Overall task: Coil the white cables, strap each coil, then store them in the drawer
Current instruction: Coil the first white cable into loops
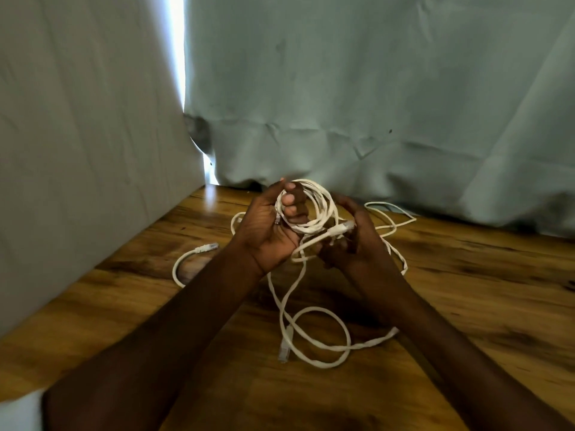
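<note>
The left hand (273, 227) clenches the coil (311, 206) while the right hand (354, 241) pinches its plug end (342, 228) (loops should stay even, tail untangled).

No text, label, brand, number or sign can be read anywhere: not on the cables (314, 337), the table (466, 290) or the curtain (342, 88).

I see a white cable coil (306, 206) of several loops held upright above the table, its plug (342, 228) poking right. Loose white cable (314, 337) trails below, looping on the wood.
</note>
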### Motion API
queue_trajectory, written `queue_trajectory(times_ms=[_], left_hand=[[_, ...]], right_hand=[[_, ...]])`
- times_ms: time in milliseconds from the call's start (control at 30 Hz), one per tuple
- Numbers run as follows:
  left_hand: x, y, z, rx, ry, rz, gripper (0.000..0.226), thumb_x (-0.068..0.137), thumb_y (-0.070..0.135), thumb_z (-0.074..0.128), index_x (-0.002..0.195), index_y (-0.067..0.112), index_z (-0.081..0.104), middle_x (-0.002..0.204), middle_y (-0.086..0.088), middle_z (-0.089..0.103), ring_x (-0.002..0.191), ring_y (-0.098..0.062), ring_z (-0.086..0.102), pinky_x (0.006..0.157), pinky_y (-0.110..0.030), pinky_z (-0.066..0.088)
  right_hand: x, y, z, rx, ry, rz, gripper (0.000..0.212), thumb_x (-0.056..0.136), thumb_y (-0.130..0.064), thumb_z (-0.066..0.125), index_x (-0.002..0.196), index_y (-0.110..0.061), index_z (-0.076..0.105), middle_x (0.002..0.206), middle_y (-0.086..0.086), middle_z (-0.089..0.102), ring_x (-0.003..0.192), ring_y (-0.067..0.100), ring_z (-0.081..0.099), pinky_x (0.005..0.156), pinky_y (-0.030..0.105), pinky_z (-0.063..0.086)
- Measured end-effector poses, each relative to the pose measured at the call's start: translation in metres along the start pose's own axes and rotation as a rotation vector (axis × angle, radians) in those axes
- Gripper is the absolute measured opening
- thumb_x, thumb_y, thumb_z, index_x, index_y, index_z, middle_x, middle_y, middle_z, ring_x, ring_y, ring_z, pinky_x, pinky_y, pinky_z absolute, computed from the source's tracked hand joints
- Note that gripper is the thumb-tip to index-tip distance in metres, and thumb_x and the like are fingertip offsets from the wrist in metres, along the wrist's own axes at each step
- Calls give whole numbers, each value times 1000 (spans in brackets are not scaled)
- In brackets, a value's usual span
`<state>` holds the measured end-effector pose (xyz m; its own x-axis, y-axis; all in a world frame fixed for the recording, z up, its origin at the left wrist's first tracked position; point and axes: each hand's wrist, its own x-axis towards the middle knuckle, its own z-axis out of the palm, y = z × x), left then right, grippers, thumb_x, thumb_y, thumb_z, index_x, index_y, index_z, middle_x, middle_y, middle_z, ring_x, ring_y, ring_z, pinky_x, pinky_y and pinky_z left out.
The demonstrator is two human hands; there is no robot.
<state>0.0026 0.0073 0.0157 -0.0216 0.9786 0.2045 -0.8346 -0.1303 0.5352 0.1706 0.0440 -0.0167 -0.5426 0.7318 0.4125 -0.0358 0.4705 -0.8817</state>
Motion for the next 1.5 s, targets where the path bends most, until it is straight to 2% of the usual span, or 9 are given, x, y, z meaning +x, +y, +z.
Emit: queue_trajectory(times_ms=[167, 333, 500, 633, 833, 967, 1033, 1200, 1500], left_hand=[[-2, 2, 1, -45, 61, 90, 31, 104, 25, 38, 77, 16, 51, 57, 6, 52, 47, -6, 50, 49, -15, 44], [0, -1, 3, 29, 179, 150, 40, 110, 31, 34, 81, 12, 54, 66, -5, 69, 58, -17, 69, 51, -20, 54], [2, -3, -5, 18, 173, 142, 52, 110, 37, 32, 80, 10, 65, 78, -6, 76, 73, -20, 76, 66, -29, 61], [7, -6, -3, 166, 151, 201, 48, 111, 40, 22, 116, 1, 51, 94, -17, 78, 88, -27, 77, 76, -29, 59], [3, -9, 2, 345, 164, 220, 41, 111, 36, 30, 87, 10, 52, 57, -10, 64, 51, -19, 64, 50, -23, 51], [2, -14, 2, 482, 65, 188, 41, 110, 35, 35, 83, 9, 51, 46, -4, 40, 39, -17, 41, 42, -24, 39], [1, -15, 2, 523, 21, 132, 41, 109, 36, 37, 81, 10, 51, 44, -1, 36, 37, -15, 38, 41, -23, 37], [-1, -12, 2, 467, 11, 42, 39, 108, 36, 39, 78, 14, 51, 41, 3, 34, 36, -15, 37, 49, -27, 26], [2, 28, 1, 239, 251, 329, 35, 109, 32, 40, 82, 14, 53, 51, -2, 57, 44, -10, 55, 44, -18, 45]], right_hand=[[4, -4, -8, 147, 130, 245, 29, 101, -10, 61, 130, -9, 61, 91, 10, 80, 75, 19, 73, 56, 29, 48], [-1, -12, 2, 290, 147, 359, 40, 96, -2, 63, 128, -25, 59, 99, 18, 76, 71, 23, 68, 46, 26, 45], [-12, -16, 12, 27, -124, 270, 21, 99, 4, 58, 107, -11, 71, 93, 11, 74, 61, 22, 70, 46, 25, 49], [-18, -18, 26, -117, -252, 242, 20, 95, -3, 68, 101, -20, 77, 96, -5, 76, 72, 19, 75, 63, 28, 59], [-8, -7, 15, -389, 299, -144, 13, 95, -16, 71, 99, -27, 65, 96, -12, 66, 86, 8, 64, 73, 41, 57], [0, 0, -12, -469, 502, -148, 59, 90, -36, 77, 141, -30, 47, 130, -7, 50, 98, 9, 58, 76, 33, 54], [2, 6, -18, -451, 470, -84, 66, 89, -43, 77, 146, -29, 47, 134, -8, 53, 107, 9, 59, 82, 34, 55], [7, 10, -19, -229, 301, 22, 8, 96, -24, 72, 99, -27, 79, 92, -9, 78, 89, 8, 73, 87, 47, 60], [-4, -10, -3, 13, -116, 107, 24, 102, -14, 60, 91, -2, 78, 83, 11, 78, 77, 20, 73, 70, 29, 57]])
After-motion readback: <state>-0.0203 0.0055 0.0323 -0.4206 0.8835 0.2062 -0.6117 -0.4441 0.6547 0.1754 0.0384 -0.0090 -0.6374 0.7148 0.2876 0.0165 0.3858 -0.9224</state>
